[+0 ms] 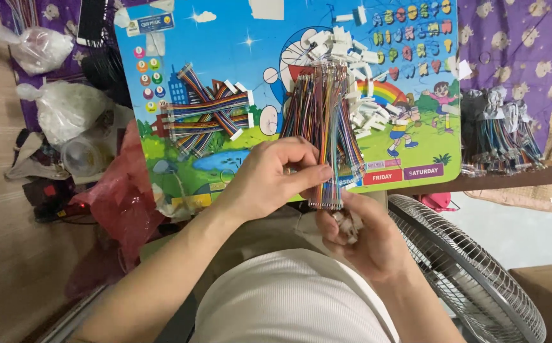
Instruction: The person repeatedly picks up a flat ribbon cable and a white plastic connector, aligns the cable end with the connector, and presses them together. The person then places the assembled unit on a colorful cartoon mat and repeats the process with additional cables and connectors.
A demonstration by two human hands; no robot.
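A white ribbed top is worn, seen at the bottom of the view over the torso. Both forearms are left bare; no sleeve reaches them, and nothing is worn at the wrists. The left hand (269,181) and the right hand (362,238) are ungloved, and no rings can be made out on the fingers.

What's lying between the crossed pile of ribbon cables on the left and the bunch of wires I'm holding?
In the head view, only bare cartoon mat separates the crossed ribbon cables from the wire bunch pinched by the left hand.
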